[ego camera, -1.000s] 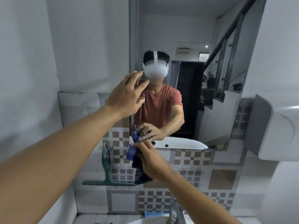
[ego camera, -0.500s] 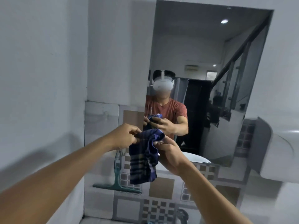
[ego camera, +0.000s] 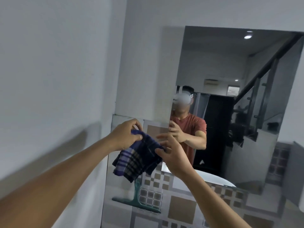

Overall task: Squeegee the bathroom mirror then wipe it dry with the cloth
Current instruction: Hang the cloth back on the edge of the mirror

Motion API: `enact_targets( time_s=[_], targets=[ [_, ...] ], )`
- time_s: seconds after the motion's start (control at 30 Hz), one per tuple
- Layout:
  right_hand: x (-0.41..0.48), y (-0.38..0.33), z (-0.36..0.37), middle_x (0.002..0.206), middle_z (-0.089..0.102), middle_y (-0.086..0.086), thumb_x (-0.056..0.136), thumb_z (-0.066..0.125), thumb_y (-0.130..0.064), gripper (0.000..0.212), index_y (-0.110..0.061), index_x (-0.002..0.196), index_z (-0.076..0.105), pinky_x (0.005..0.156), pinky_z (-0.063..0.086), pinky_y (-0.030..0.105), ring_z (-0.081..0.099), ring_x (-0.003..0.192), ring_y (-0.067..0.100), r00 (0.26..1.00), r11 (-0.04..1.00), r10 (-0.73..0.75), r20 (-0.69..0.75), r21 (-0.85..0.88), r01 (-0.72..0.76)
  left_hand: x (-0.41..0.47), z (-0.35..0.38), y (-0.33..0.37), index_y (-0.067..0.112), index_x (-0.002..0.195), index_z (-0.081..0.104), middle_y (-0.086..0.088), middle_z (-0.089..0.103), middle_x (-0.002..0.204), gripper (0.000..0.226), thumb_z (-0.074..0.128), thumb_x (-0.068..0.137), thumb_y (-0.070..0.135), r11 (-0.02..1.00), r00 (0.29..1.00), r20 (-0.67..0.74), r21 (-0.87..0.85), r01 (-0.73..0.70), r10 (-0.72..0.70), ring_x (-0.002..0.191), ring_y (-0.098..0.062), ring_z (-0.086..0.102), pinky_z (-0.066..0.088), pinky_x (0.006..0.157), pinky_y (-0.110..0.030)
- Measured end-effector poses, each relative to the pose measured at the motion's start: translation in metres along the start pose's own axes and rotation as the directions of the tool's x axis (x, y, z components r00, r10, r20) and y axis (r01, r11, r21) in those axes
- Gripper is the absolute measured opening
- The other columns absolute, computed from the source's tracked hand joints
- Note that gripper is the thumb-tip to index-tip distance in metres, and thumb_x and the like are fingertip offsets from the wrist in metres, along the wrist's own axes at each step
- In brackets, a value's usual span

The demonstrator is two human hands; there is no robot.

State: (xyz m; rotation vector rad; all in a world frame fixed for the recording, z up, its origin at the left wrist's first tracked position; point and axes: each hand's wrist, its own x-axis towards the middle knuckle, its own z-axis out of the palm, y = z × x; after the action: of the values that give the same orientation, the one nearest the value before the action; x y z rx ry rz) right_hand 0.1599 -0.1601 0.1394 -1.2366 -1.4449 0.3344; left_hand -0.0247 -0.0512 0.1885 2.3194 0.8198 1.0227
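A dark blue checked cloth [ego camera: 139, 159] hangs between both hands in front of the tiled wall, left of the mirror's lower corner. My left hand [ego camera: 125, 136] pinches its upper left edge. My right hand [ego camera: 172, 156] grips its right edge with the fingertips. The bathroom mirror [ego camera: 238, 66] fills the upper right and shows a person in a red shirt with a headset. A green squeegee [ego camera: 137, 197] leans against the tiles below the cloth, blade down, untouched.
A plain white wall runs along the left. Patterned grey and brown tiles [ego camera: 181, 209] cover the wall under the mirror. A white fixture [ego camera: 297, 175] juts out at the right edge. The mirror reflects a white basin rim and a staircase railing.
The view has swung left and up. My left hand came down from the mirror and took the cloth's left edge; both hands now spread the cloth wider.
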Motion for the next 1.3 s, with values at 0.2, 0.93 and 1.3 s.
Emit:
enact_targets(
  time_s=[0.2,0.93,1.3],
  targets=[
    [0.031,0.001,0.022,0.107,0.063,-0.011,0.094,0.065,-0.014,0.018,-0.025,0.108,0.07,0.087,0.058,0.031,0.063,0.097,0.007,0.99,0.931,-0.138,-0.036,-0.347,0.117,-0.002,-0.01,-0.016,0.025,0.095,0.06,0.009,0.066,0.093,0.011,0.069,0.092,0.018,1.0,0.993,-0.12,0.011,-0.023,0.024,0.087,-0.01,0.064,0.045,0.069,-0.018],
    [0.161,-0.006,0.055,0.121,0.044,0.006,0.101,0.052,-0.01,0.031,-0.016,0.131,0.059,0.082,0.058,0.037,0.06,0.091,0.026,0.928,0.542,-0.328,0.178,-0.769,0.339,0.085,-0.029,-0.061,0.01,0.104,0.067,-0.001,0.059,0.112,0.029,0.057,0.086,-0.011,0.902,0.902,-0.327,0.411,-0.132,0.281,0.092,-0.022,0.061,0.055,0.08,-0.039],
    [0.144,-0.008,0.045,0.13,0.057,0.003,0.098,0.043,-0.031,0.038,-0.015,0.126,0.063,0.101,0.04,0.037,0.043,0.119,0.025,0.933,0.57,-0.183,0.31,-0.74,0.357,0.067,-0.026,-0.075,0.017,0.122,0.066,0.003,0.067,0.118,0.033,0.052,0.094,0.009,0.914,0.961,-0.204,0.396,-0.093,0.186,0.105,-0.019,0.063,0.051,0.089,-0.03]
  ],
)
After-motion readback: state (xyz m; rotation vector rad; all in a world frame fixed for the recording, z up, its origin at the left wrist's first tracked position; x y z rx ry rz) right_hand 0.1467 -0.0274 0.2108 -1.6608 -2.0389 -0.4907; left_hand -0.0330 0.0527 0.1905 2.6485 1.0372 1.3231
